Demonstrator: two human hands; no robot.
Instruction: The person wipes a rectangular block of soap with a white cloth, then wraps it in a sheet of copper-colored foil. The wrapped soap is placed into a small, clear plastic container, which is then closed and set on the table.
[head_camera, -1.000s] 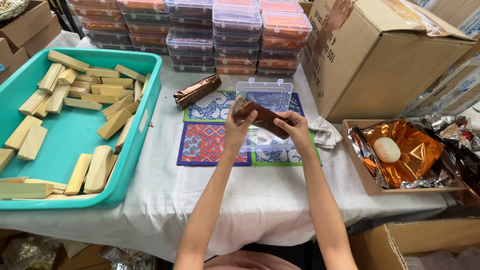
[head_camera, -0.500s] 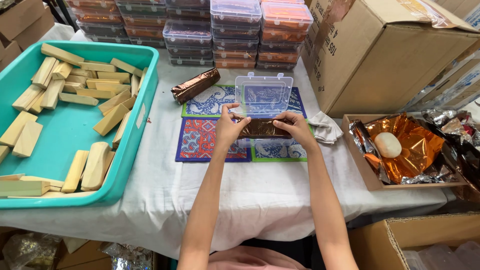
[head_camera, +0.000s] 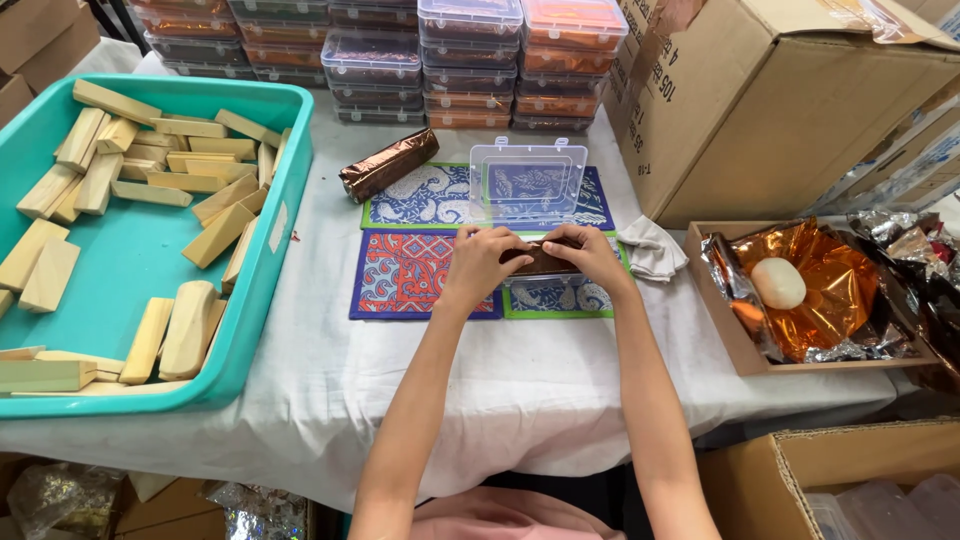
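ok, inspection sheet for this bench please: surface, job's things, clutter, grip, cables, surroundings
Surface: table under a white cloth, with patterned mats in the middle.
Job's things: brown foil-wrapped block pressed into the open clear plastic box; a second wrapped block lies on the cloth behind the mats.
Clutter: teal tub of bare wooden blocks; grey rag; tray of orange foil sheets with a pale round lump.
Grip: left hand and right hand each on one end of the block.
Cables: nothing seen.
Surroundings: stacked filled boxes, cardboard cartons.
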